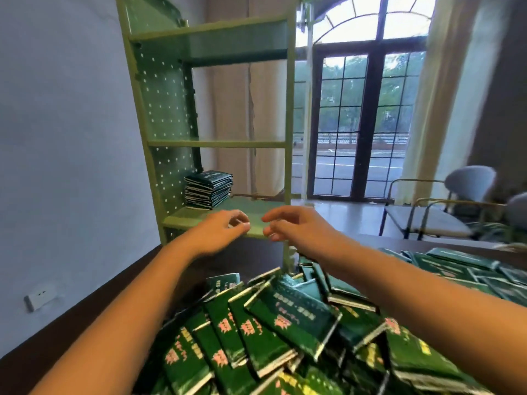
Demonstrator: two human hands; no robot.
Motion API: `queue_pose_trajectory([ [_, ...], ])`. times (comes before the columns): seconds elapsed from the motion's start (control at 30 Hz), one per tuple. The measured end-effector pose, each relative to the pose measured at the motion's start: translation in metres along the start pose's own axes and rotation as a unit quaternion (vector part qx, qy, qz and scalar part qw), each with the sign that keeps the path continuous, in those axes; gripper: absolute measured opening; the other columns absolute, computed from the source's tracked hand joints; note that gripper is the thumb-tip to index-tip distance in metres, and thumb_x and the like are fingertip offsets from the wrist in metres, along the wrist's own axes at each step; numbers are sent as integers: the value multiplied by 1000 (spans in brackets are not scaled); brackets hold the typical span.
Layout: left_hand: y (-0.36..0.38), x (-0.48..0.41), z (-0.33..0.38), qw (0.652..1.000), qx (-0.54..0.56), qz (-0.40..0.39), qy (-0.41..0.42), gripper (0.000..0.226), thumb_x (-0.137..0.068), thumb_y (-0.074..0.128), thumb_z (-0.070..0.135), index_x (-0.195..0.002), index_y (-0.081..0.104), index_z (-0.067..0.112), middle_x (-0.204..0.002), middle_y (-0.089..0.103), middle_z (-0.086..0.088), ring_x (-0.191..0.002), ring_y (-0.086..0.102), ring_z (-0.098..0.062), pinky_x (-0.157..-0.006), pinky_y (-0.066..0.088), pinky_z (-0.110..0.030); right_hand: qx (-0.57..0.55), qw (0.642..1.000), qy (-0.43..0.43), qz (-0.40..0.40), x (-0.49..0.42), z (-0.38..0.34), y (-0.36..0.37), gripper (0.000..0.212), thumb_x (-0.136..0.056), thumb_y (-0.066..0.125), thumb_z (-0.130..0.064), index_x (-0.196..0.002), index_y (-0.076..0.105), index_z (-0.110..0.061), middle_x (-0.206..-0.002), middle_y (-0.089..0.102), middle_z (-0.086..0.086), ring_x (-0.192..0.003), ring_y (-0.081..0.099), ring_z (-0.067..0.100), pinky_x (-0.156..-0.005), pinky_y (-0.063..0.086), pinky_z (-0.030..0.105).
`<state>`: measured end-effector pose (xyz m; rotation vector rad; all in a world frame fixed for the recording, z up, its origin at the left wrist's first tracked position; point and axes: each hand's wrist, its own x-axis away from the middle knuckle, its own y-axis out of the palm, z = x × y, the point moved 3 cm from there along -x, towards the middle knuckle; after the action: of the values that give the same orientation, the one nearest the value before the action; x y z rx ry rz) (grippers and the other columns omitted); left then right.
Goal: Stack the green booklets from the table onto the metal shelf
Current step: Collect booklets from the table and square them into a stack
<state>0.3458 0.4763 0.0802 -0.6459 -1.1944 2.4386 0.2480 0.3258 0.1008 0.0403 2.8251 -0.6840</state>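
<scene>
Hovering side by side before the pale green perforated metal shelf [216,143], the left hand [222,228] and right hand [291,223] carry nothing, fingers loosely curled and released; a squared stack of dark green booklets [208,188] sits on the lower board, a loose heap of green booklets [285,323] on the dark bench [245,260]. This looks like a gap between loads; next, reach down into the heap, gather several booklets, and square them.

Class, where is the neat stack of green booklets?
Head view, left of centre: the stack sits on the metal shelf, against its perforated side panel, beyond the left hand.
</scene>
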Motion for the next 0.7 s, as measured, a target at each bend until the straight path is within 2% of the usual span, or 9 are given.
queue_pose_trajectory([
  [0.1, 23, 20, 39, 997, 7, -77, 24, 31, -96, 53, 34, -121, 58, 16, -113, 63, -2, -100, 59, -16, -92, 47, -32, 67, 998, -18, -10, 41, 9, -26, 18, -93, 52, -9, -106, 65, -12, -96, 68, 9, -85, 62, 14, -78, 50, 19],
  [0.17, 40, 34, 58, 990, 11, -136, 32, 41, -90, 55, 47, -122, 57, 21, -119, 63, 0, -104, 61, -15, -94, 51, -36, 130, 991, -27, -17, 64, 17, -42, 17, -92, 54, -11, -103, 66, -17, -95, 68, 5, -88, 63, 14, -81, 49, 23],
  [0.27, 64, 53, 78, 979, -2, -198, 49, 46, -92, 54, 46, -132, 50, 23, -133, 56, 1, -116, 55, -10, -102, 44, -29, 196, 980, -14, -23, 92, 31, -63, 17, -93, 55, -17, -106, 66, -20, -96, 65, -7, -88, 60, 5, -79, 47, 20],
  [0.37, 86, 69, 88, 978, -72, -191, 40, 61, -90, 55, 52, -143, 37, 26, -149, 37, 4, -134, 39, -13, -113, 31, -34, 247, 969, -1, -23, 121, 46, -83, 22, -95, 54, -21, -114, 64, -20, -103, 64, -6, -90, 61, 6, -79, 49, 20],
  [0.47, 101, 82, 85, 970, -195, -130, -70, 86, -84, 47, 68, -152, 14, 26, -161, 10, 1, -147, 13, -26, -116, 18, -55, 314, 949, 2, -32, 145, 63, -97, 25, -94, 54, -22, -119, 61, -22, -113, 64, -4, -96, 60, 7, -80, 47, 16],
  [0.53, 111, 90, 83, 962, -205, -121, -136, 96, -81, 39, 77, -153, 2, 26, -162, -2, -1, -148, 1, -34, -114, 12, -61, 356, 933, 12, -47, 158, 79, -105, 31, -94, 55, -26, -125, 56, -25, -126, 58, -5, -104, 54, 6, -86, 44, 15],
  [0.57, 117, 94, 84, 959, -202, -126, -151, 100, -78, 37, 80, -153, -1, 27, -162, -5, -1, -148, -1, -36, -113, 11, -63, 375, 925, 20, -56, 164, 88, -108, 37, -93, 55, -30, -130, 52, -27, -136, 51, -5, -113, 50, 8, -96, 42, 21],
  [0.63, 127, 98, 83, 957, -196, -141, -159, 106, -73, 35, 85, -154, -3, 28, -162, -7, 1, -148, -4, -35, -113, 11, -64, 408, 909, 38, -72, 172, 107, -111, 53, -92, 55, -39, -141, 38, -33, -153, 27, -9, -138, 28, 16, -114, 24, 36],
  [0.7, 134, 104, 87, 956, -208, -139, -154, 109, -71, 36, 86, -153, -7, 27, -161, -11, 3, -148, -6, -31, -113, 12, -61, 444, 891, 41, -85, 177, 122, -112, 65, -91, 53, -48, -147, 23, -38, -158, 8, -14, -145, 4, 16, -117, 11, 42],
])
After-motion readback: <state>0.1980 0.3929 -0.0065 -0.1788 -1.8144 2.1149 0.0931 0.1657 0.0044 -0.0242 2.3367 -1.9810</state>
